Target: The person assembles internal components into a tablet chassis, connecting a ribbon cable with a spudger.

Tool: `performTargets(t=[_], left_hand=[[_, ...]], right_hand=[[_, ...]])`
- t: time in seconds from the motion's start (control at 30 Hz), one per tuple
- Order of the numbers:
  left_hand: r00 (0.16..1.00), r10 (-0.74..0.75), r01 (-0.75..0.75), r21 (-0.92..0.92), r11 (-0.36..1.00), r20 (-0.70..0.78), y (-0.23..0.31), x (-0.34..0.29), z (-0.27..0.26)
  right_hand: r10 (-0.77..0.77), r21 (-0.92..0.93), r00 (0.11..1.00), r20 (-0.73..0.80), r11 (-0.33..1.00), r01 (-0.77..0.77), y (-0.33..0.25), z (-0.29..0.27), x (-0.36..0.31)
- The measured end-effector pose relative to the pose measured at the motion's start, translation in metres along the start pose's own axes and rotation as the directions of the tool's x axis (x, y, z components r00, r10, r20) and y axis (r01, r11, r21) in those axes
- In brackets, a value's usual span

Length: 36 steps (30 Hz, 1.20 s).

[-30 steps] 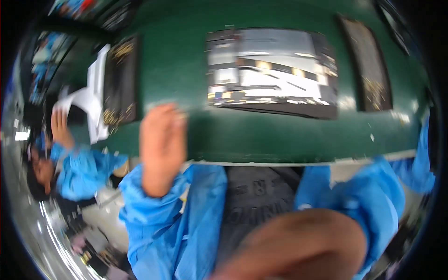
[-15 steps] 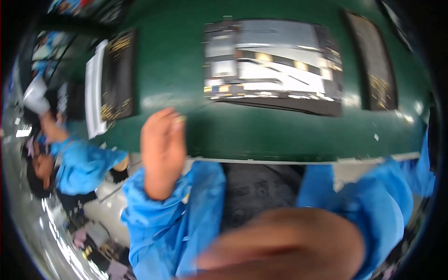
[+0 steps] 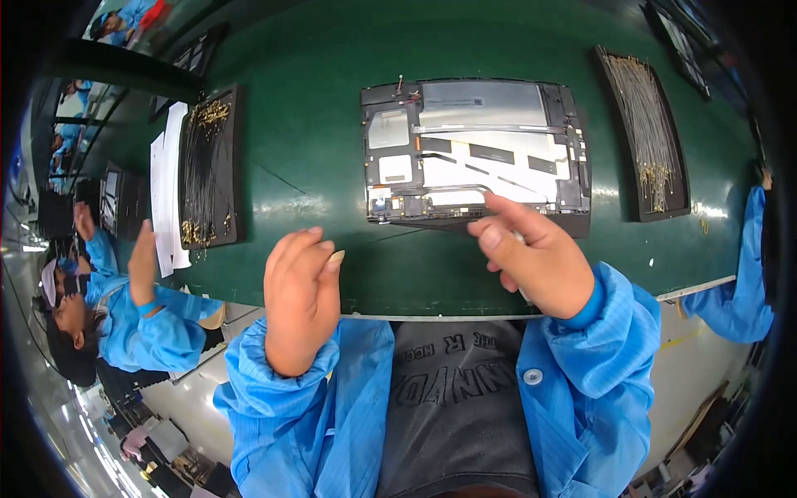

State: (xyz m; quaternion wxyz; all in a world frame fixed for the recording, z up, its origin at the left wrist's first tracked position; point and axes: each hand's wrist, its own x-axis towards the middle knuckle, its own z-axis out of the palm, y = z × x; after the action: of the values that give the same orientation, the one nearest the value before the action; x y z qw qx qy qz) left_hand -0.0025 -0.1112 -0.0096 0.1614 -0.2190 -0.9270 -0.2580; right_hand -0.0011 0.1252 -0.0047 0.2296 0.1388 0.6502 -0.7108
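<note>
An opened flat electronic device (image 3: 481, 116), like a tablet with its insides bare, lies at the middle of the green table. Low over its near edge, my right hand (image 3: 535, 261) is closed around a slim white stick-like tool (image 3: 521, 237), mostly hidden by the fingers. My left hand (image 3: 300, 290) is raised by the table's near edge, left of the device, fingers bent and drawn together toward the thumb. A thin black cable (image 3: 403, 236) runs between the device's near edge and that hand; whether the left fingers grip its end is unclear.
Black trays of thin gold-ended cables stand left (image 3: 237, 166) and right (image 3: 682, 178). White sheets (image 3: 172, 183) lie beside the left tray. A loose cable (image 3: 281, 177) rests on the table (image 3: 307, 100). A co-worker in blue (image 3: 166, 340) sits at left; another blue sleeve (image 3: 739, 290) shows at right.
My right hand has gone from near the lower edge, where it was blurred, up to the device's near edge. The view has shifted, and the left hand stays left of the device.
</note>
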Motion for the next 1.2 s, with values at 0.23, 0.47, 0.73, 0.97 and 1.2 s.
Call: performTargets(t=[0.23, 0.47, 0.73, 0.97, 1.2], left_hand=[[0.998, 0.036, -0.037, 0.023, 0.999, 0.057, -0.003, 0.003, 0.006], [0.992, 0.093, -0.095, 0.03, 0.995, 0.082, -0.004, 0.003, 0.013], [0.989, 0.127, -0.131, 0.049, 0.99, 0.07, -0.005, 0.0, 0.019], [0.99, 0.09, -0.093, 0.024, 0.995, 0.111, -0.003, -0.003, 0.019], [0.987, 0.11, -0.115, 0.028, 0.993, 0.121, -0.004, -0.002, 0.02]], right_hand=[[0.18, 0.05, 0.981, 0.068, 0.982, -0.183, -0.009, 0.001, 0.013], [0.232, 0.11, 0.958, 0.168, 0.961, -0.252, 0.004, -0.007, 0.013], [0.293, 0.144, 0.947, 0.134, 0.939, -0.311, 0.008, -0.007, 0.016], [0.308, 0.007, 0.923, 0.233, 0.948, -0.318, 0.012, -0.013, 0.013], [0.38, -0.105, 0.883, 0.276, 0.925, -0.365, 0.016, -0.018, 0.013]])
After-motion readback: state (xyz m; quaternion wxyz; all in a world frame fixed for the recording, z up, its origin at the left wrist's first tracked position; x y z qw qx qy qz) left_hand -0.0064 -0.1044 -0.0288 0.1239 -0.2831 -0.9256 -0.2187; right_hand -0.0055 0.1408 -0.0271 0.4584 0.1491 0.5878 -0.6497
